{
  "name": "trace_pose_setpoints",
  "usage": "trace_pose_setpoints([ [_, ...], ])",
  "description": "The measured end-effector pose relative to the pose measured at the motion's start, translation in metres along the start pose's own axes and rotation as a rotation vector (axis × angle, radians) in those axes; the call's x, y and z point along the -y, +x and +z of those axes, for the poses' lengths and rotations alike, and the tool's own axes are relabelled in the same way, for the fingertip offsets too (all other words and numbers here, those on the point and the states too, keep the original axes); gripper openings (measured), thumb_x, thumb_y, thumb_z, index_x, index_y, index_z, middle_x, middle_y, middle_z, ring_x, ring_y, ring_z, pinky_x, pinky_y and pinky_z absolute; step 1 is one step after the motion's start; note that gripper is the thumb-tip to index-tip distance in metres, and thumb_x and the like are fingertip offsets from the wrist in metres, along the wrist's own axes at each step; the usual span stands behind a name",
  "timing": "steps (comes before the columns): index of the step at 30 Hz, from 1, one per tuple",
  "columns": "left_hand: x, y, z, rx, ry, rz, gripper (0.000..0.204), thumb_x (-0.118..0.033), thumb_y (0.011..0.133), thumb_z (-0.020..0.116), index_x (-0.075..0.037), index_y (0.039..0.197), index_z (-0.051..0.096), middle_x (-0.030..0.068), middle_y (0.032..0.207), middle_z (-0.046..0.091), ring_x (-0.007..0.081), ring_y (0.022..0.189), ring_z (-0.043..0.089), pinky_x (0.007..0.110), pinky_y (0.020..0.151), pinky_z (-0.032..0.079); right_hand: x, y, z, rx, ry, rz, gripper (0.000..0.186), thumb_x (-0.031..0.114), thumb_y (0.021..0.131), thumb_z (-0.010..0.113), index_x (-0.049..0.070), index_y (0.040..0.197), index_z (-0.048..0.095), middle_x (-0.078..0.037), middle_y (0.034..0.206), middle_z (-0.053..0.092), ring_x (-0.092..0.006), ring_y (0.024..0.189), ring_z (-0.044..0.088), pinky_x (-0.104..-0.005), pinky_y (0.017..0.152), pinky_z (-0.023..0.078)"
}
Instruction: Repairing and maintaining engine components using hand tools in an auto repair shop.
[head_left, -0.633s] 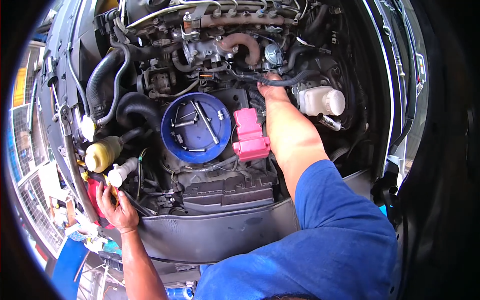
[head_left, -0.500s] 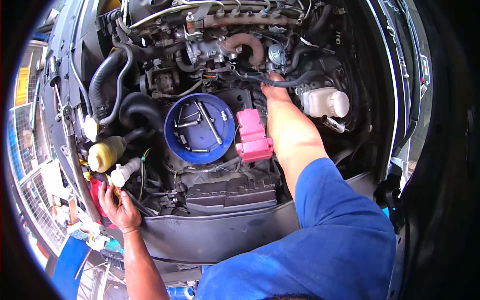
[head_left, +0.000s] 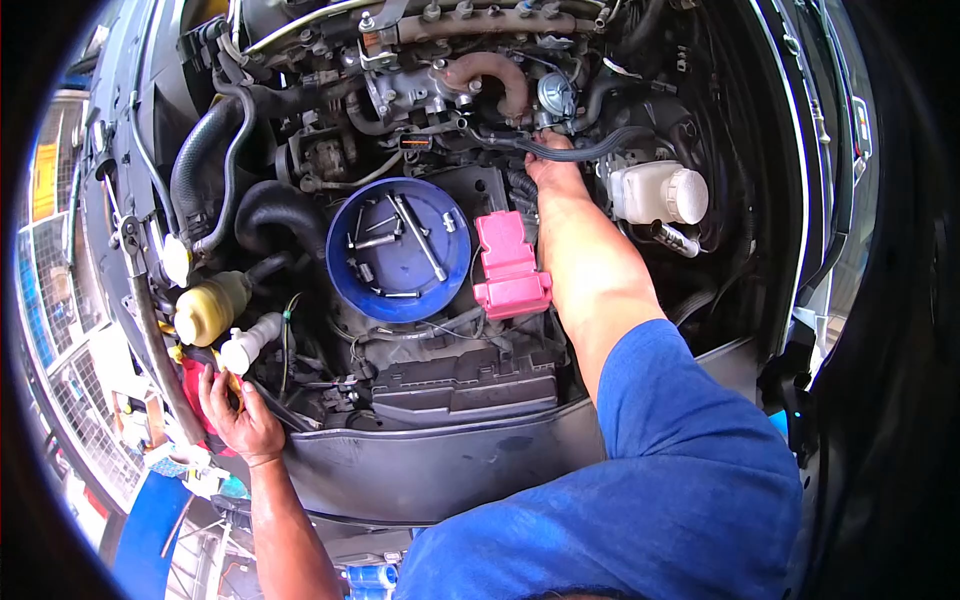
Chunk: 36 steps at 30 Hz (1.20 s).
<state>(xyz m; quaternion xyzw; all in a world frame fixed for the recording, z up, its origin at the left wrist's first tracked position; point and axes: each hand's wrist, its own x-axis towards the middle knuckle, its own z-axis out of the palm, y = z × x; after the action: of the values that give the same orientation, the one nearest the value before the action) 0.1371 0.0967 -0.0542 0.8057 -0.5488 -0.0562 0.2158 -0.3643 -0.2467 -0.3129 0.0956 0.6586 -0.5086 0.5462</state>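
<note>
My left hand [head_left: 242,420] rests at the left front of the engine bay, fingers apart and slightly bent, against a red object [head_left: 193,378] and a small yellow part, below a white reservoir neck [head_left: 240,350]. My right hand [head_left: 550,160] reaches deep into the engine, under a dark ribbed hose [head_left: 610,140] and below a round silver valve [head_left: 555,95]; its fingers are mostly hidden. Beside my right forearm lie a pink plastic cover [head_left: 508,260] and a blue round tray [head_left: 346,285] holding several sockets and extension bars [head_left: 420,240].
A translucent reservoir [head_left: 650,190] is right of my forearm, a yellowish one [head_left: 205,310] at the left. Thick hoses [head_left: 195,170] run along the left. A black box [head_left: 465,385] lies near the front panel [head_left: 390,470]. A metal bar [head_left: 160,350] stands along the left edge.
The view has shifted slightly. My right hand is still under the hose, its forearm and shoulder shifted very slightly rightward in view. My left hand stays at the same spot.
</note>
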Motion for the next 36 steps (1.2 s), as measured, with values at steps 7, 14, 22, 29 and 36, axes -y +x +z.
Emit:
trace_pose_setpoints([
  [7, 0.004, -0.002, 0.002, 0.001, -0.006, 0.012, 0.033, -0.007, 0.091, 0.062, 0.003, 0.122, 0.061, 0.0218, 0.143, 0.051, 0.0374, 0.133, 0.049, 0.045, 0.113, 0.039, 0.001, -0.006, 0.003, -0.072, 0.080, -0.038, 0.010, 0.023, 0.102, 0.056, 0.017, 0.110, 0.059, -0.004, 0.098, 0.062, -0.0170, 0.082, 0.055, -0.0344, 0.068, 0.037],
  [14, 0.009, -0.002, 0.003, 0.005, -0.041, -0.005, 0.033, -0.006, 0.092, 0.062, 0.003, 0.124, 0.060, 0.0213, 0.143, 0.050, 0.0363, 0.133, 0.049, 0.045, 0.112, 0.039, 0.003, -0.031, 0.012, -0.052, 0.163, -0.034, 0.015, 0.012, 0.100, 0.053, 0.014, 0.113, 0.058, -0.006, 0.100, 0.060, -0.0187, 0.084, 0.058, -0.0344, 0.074, 0.045],
  [22, 0.010, -0.002, 0.003, 0.018, -0.038, 0.019, 0.032, -0.004, 0.093, 0.062, 0.004, 0.124, 0.060, 0.0214, 0.143, 0.050, 0.0355, 0.132, 0.049, 0.044, 0.113, 0.039, 0.004, -0.049, 0.013, -0.031, 0.275, 0.001, 0.012, 0.027, 0.106, 0.050, 0.019, 0.101, 0.057, 0.002, 0.082, 0.055, -0.0091, 0.069, 0.050, -0.0288, 0.062, 0.040],
  [29, 0.011, -0.001, 0.003, 0.017, -0.049, 0.006, 0.032, -0.005, 0.093, 0.062, 0.004, 0.123, 0.060, 0.0210, 0.142, 0.050, 0.0352, 0.133, 0.049, 0.044, 0.113, 0.039, 0.007, -0.041, 0.014, 0.007, 0.268, 0.017, 0.012, 0.028, 0.106, 0.052, 0.020, 0.099, 0.056, 0.003, 0.080, 0.053, -0.0087, 0.069, 0.050, -0.0282, 0.065, 0.043],
  [36, 0.007, -0.002, 0.001, 0.022, -0.002, 0.010, 0.031, -0.007, 0.093, 0.063, 0.003, 0.122, 0.061, 0.0212, 0.143, 0.050, 0.0360, 0.133, 0.049, 0.045, 0.113, 0.038, 0.009, -0.048, 0.017, -0.044, 0.150, 0.102, 0.022, 0.043, 0.105, 0.052, 0.021, 0.101, 0.054, 0.003, 0.084, 0.053, -0.0104, 0.070, 0.049, -0.0317, 0.061, 0.036],
])
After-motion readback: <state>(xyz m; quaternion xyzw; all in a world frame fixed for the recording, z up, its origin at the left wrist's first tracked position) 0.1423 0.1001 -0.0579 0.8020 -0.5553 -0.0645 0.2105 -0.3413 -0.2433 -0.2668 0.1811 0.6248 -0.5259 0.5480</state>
